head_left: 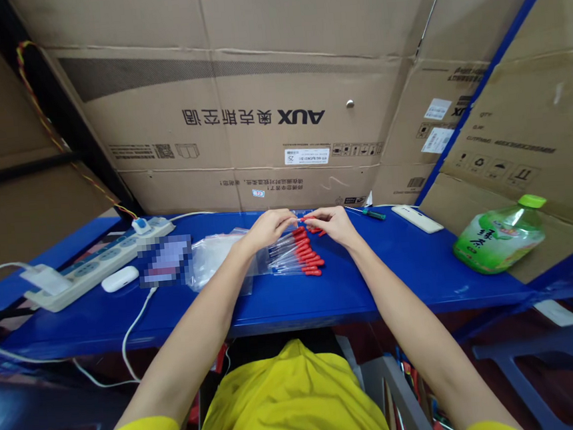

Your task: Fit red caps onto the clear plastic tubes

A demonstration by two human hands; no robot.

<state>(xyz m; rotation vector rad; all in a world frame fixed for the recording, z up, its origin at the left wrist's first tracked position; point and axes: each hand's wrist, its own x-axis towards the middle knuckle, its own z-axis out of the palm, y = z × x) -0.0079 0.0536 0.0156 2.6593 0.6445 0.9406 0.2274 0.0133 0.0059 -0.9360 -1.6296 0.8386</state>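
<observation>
From the head view, red-handled tools [304, 253] lie in a row on the blue table [348, 296]. At the row's far end, the right hand [336, 225] pinches a red piece [309, 217]; whether the left hand's [269, 230] fingertips clamp anything, I cannot tell. Clear bags [212, 256] lie left of the row.

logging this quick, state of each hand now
Left hand: fingers curled, grip can't be told.
Right hand: fingers curled by red-ended pieces, grip can't be told.
</observation>
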